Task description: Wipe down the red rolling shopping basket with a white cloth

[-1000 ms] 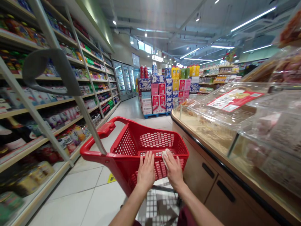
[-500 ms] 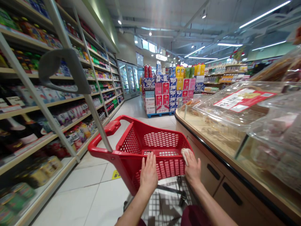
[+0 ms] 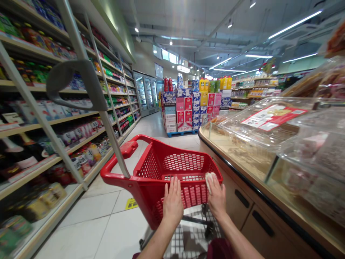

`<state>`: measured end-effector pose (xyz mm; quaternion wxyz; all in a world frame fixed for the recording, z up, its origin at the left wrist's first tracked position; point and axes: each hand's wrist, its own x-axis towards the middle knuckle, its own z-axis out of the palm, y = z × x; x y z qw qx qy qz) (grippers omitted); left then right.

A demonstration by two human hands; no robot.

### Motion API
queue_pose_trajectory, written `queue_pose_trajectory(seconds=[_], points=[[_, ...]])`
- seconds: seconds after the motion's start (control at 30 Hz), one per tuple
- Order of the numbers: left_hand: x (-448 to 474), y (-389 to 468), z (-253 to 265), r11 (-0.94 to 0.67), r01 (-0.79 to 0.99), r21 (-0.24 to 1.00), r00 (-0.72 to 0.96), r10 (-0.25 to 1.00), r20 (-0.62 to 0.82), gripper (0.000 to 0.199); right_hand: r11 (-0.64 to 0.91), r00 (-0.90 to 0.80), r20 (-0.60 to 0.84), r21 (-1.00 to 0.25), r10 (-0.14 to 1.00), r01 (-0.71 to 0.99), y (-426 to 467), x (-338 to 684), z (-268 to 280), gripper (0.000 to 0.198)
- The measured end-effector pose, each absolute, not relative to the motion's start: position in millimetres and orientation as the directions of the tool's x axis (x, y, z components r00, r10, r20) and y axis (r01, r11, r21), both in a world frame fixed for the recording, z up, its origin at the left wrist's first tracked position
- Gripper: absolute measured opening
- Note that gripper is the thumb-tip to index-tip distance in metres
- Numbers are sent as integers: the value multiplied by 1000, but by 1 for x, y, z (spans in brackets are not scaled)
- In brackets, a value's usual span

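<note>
A red plastic shopping cart (image 3: 151, 185) with perforated basket walls stands in front of me. My left hand (image 3: 173, 202) rests flat against the near side of the basket, just below the rim, fingers straight and holding nothing. Near the basket's right corner, my right hand (image 3: 217, 198) presses a crumpled white cloth (image 3: 208, 182) to the side and rim. Its fingers partly cover the cloth. Rising from the cart's left end is a metal pole with a grey plastic handle (image 3: 93, 86). No goods are visible inside the basket.
Drink shelves (image 3: 43, 124) line the left side. A display counter (image 3: 212, 144) with clear packed food trays (image 3: 258, 122) runs close along the right. Ahead stands a pallet (image 3: 183, 133) of stacked boxes, with glass-door fridges (image 3: 147, 91) behind. A yellow floor sticker (image 3: 131, 204) lies beside the cart.
My right hand has slid a little to the left along the rim with the cloth. My left hand stays at about the same place on the basket. The view has shifted slightly.
</note>
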<state>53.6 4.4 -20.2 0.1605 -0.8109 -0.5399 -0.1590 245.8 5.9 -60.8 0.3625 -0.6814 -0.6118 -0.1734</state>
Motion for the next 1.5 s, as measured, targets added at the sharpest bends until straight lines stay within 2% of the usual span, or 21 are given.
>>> queue_pose_trajectory(seconds=[0.07, 0.13, 0.3, 0.5, 0.57, 0.63, 0.7, 0.87, 0.93, 1.0, 1.07, 1.13, 1.23, 1.37, 1.5], points=[[52, 4, -18, -377, 921, -97, 381, 821, 426, 59, 141, 46, 689, -212, 724, 967, 4, 237, -59, 58], [47, 3, -15, -390, 914, -113, 399, 814, 421, 60, 201, -25, 688, -177, 725, 963, 4, 233, -55, 60], [40, 0, -17, -366, 921, -132, 386, 817, 427, 60, -9, 212, 661, -297, 720, 955, 8, 237, -51, 51], [29, 2, -8, -379, 907, -186, 421, 775, 471, 57, 287, -85, 714, -167, 695, 943, 8, 197, -46, 59], [12, 4, 3, -312, 935, -171, 355, 785, 508, 57, 231, -23, 697, -206, 717, 951, 10, 199, -45, 56], [-3, 5, 12, -228, 963, -141, 268, 805, 530, 57, 116, 107, 670, -279, 735, 953, 11, 202, -43, 53], [-10, 5, 16, -199, 971, -132, 239, 817, 525, 57, 89, 150, 664, -312, 732, 946, 12, 192, -40, 52], [-13, 0, 15, -273, 955, -117, 290, 775, 562, 53, 415, -157, 720, -195, 675, 889, 7, 122, -22, 56], [-26, -3, 18, -327, 940, -102, 319, 726, 609, 49, 449, -189, 713, -192, 675, 873, 7, 113, -19, 58], [-47, -5, 26, -277, 960, -47, 229, 677, 699, 49, 401, -139, 701, -225, 700, 888, 9, 120, -20, 59], [-68, -3, 34, -143, 989, 39, 60, 629, 775, 52, 338, -65, 691, -268, 720, 902, 12, 129, -21, 59], [-83, 2, 40, -53, 996, 78, -28, 618, 786, 57, 345, -61, 684, -288, 727, 893, 15, 121, -16, 58], [-91, 13, 43, -40, 998, 49, -10, 664, 747, 61, 458, -155, 681, -290, 716, 841, 18, 71, 5, 57], [-96, 20, 41, -52, 998, 23, 17, 669, 743, 56, 561, -210, 723, -284, 658, 778, 25, 2, 34, 45], [-106, 17, 38, -104, 994, -24, 90, 688, 720, 61, 542, -201, 732, -262, 651, 799, 28, 33, 22, 48]])
